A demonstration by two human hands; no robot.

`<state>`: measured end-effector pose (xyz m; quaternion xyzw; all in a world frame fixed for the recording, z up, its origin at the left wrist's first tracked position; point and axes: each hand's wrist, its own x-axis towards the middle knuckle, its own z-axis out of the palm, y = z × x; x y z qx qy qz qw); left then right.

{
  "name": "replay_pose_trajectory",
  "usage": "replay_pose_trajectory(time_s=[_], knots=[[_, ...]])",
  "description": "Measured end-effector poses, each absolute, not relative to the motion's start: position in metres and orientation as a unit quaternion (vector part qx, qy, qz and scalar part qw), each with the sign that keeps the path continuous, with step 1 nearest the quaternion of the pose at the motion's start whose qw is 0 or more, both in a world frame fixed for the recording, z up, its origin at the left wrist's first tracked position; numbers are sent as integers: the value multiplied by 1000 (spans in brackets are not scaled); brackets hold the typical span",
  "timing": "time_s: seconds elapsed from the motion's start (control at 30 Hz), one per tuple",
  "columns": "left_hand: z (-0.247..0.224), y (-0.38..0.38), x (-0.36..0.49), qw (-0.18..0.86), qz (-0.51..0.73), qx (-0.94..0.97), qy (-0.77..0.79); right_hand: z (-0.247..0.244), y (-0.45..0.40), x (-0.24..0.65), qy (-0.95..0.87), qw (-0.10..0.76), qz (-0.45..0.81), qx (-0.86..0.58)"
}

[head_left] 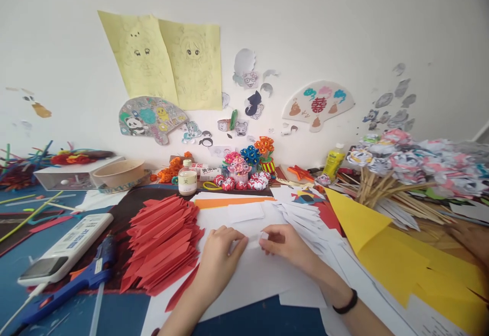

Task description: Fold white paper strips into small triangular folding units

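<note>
A small piece of white paper (253, 242) stretches between my two hands, over larger white sheets. My left hand (221, 254) pinches its left end between thumb and bent fingers. The thumb and forefinger of my right hand (286, 244) are closed on its right end, where a small part stands up. To the left of my left hand lies a thick pile of folded red paper strips (164, 244). Beyond my right hand is a spread of folded white paper strips (303, 218). A flat white paper rectangle (246, 212) lies just behind both hands.
At left are a blue glue gun (91, 275) and a white power strip (69, 247). Yellow paper (412, 259) and a bundle of paper flowers (405, 162) are at right. A small glass bottle (187, 179) stands behind. Part of another person's hand (469, 236) shows at the right edge.
</note>
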<state>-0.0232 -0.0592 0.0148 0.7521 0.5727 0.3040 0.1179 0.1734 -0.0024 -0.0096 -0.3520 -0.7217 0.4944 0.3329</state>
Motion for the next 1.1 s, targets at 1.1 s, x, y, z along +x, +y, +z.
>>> replay_pose_trajectory(time_s=[1.1], knots=[[24,-60,-22,222,387,731,517,-1,-21,161,-655,307,623,-297]])
